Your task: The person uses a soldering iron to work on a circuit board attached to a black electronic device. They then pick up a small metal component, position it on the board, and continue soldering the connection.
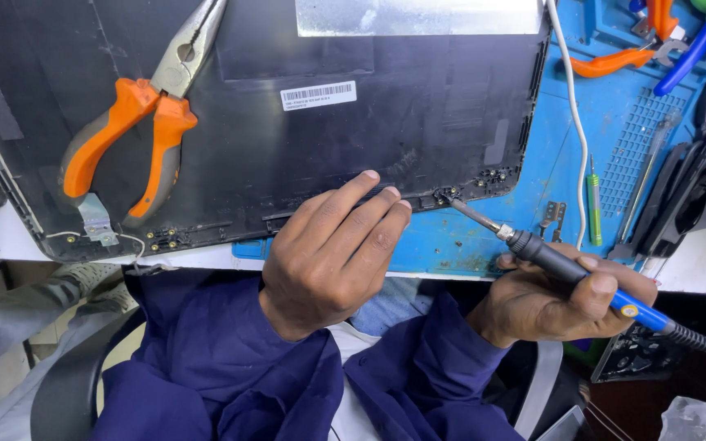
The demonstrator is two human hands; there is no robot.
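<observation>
Black plastic fills most of my view: a laptop lid [288, 139] lies flat over a blue mat [549, 180], its near edge at the bench front. My left hand [328, 253] rests on that near edge, fingers [353, 200] together and extended, pressing the lid down. My right hand [557, 298] is closed around a soldering iron [569, 269] with a black grip and blue body; its metal tip [451, 200] touches the lid's near right corner, just beside the left fingertips. Orange-handled pliers [145, 106] lie on the lid, well left of both hands. A white cable [574, 122] runs across the mat, and a green-handled screwdriver [594, 204] lies to the right of the tip.
</observation>
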